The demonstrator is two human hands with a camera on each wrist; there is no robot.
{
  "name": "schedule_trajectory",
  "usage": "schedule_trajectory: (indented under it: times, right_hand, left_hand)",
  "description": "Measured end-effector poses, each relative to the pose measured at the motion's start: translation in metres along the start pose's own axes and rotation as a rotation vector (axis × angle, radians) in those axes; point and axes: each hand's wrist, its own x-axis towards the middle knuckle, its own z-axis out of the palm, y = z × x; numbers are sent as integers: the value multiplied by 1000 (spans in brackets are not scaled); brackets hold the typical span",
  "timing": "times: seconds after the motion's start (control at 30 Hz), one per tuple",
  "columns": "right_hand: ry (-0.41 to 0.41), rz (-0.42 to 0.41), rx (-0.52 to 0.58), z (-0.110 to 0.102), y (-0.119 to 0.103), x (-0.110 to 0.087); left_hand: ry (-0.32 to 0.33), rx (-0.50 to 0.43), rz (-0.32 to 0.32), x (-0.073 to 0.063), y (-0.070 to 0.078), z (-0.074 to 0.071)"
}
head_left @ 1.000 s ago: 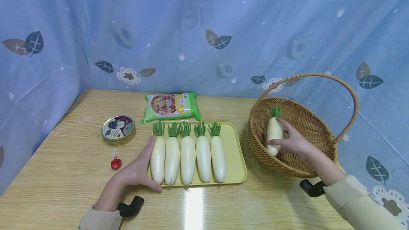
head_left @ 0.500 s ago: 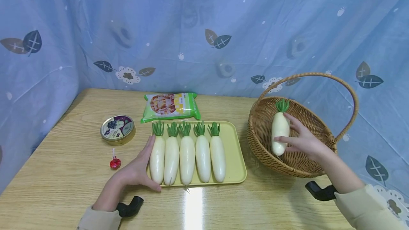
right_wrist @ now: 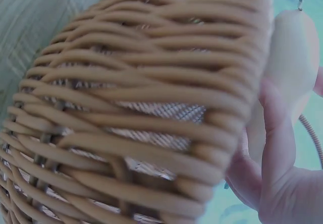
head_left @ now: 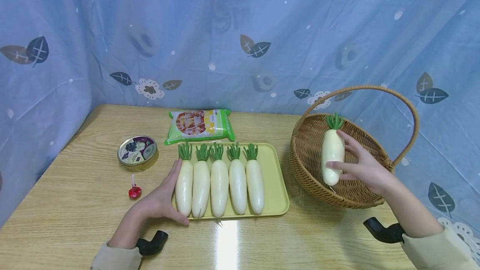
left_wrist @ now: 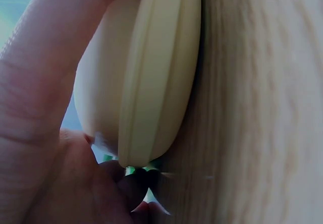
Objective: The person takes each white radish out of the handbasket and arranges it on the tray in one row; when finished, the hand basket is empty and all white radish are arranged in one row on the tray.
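My right hand (head_left: pixel 363 168) holds a white daikon radish (head_left: pixel 331 153) with a green leafy top, leaf end away from me, over the opening of the wicker basket (head_left: pixel 300 166). In the right wrist view, the daikon (right_wrist: pixel 292 52) shows past the basket's rim (right_wrist: pixel 252 47), between thumb and fingers. My left hand (head_left: pixel 161 197) rests at the left end of the yellow tray (head_left: pixel 275 186), fingers straight along its side and thumb by the near corner. Several similar daikons (head_left: pixel 219 188) lie side by side on that tray. Up close, the left wrist view shows the tray's edge (left_wrist: pixel 151 82).
A green-edged food packet (head_left: pixel 200 126) lies behind the tray. To the left are a round tin (head_left: pixel 138 153) and a small red-wrapped candy (head_left: pixel 135 191). The basket's tall handle (head_left: pixel 375 88) arches over its opening. A blue patterned curtain (head_left: pixel 210 32) hangs behind the table.
My right hand has shifted right and drawn slightly back with the daikon, which looks raised and a little larger in view. The left hand has stayed by the tray.
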Motion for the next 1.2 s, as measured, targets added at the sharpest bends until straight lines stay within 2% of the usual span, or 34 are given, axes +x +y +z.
schedule_trajectory:
  times: [0.37,0.67,0.93,1.2]
  right_hand:
    - [-25,-47,10,16,-6,-22]
    - [-60,-76,94,27,-8,-35]
    - [-76,-121,73,42,-15,-40]
    - [-99,-156,46,58,-17,-36]
  left_hand:
    - [0,-7,-3,0,1,-1]
    - [0,-4,-2,0,1,0]
    - [-3,0,-11,0,1,0]
    - [-4,4,-17,0,0,-1]
